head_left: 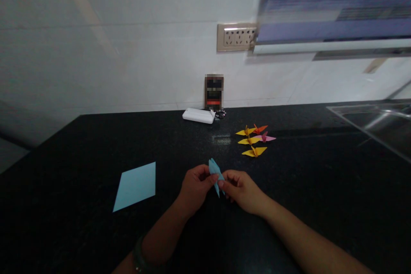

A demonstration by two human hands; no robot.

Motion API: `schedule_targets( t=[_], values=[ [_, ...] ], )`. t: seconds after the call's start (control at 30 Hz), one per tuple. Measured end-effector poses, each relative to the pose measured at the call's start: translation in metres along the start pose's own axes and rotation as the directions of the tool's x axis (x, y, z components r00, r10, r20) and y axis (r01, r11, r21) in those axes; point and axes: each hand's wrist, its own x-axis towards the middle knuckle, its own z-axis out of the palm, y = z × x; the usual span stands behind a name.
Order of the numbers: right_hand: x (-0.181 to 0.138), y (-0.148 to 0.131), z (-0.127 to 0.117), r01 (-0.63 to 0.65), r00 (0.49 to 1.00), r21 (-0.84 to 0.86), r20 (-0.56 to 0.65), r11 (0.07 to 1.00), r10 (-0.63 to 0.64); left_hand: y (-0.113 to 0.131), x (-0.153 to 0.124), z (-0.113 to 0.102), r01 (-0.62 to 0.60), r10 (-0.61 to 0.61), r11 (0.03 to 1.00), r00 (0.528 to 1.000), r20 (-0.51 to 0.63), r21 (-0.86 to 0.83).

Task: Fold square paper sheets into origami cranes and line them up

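A partly folded light blue paper piece [215, 172] is held upright just above the black countertop [64, 158]. My left hand [196, 187] pinches its left side with curled fingers. My right hand [239, 188] pinches its lower right edge between thumb and forefinger. Both hands meet at the paper near the counter's middle front. A flat light blue paper sheet [136, 185] lies to the left of my left hand.
Several folded paper cranes [254, 140] in yellow, orange and pink sit behind my right hand. A white case [198, 115] and a small dark box [214, 92] stand by the wall. A steel sink [379, 124] is at the right. A wall socket [236, 37] is above.
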Motion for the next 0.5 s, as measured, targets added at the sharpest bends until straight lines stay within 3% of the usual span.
schedule_targets(
  t=[0.27,0.4,0.5],
  values=[
    [-0.0008,0.0062,0.0041,0.040,0.993,-0.092,-0.107,0.995,-0.050,-0.0024,-0.0011,0.0030,-0.074,0.078,0.991,0.997,-0.030,0.111],
    [0.0003,0.0043,0.0027,-0.011,0.999,-0.025,-0.049,1.000,0.010,-0.0015,-0.0015,0.0024,-0.098,0.109,0.985,0.992,-0.071,0.140],
    [0.0006,0.0029,0.0014,0.014,1.000,-0.004,-0.002,1.000,-0.014,0.0000,-0.0013,0.0015,-0.129,0.138,0.982,0.989,-0.060,0.138]
  ],
)
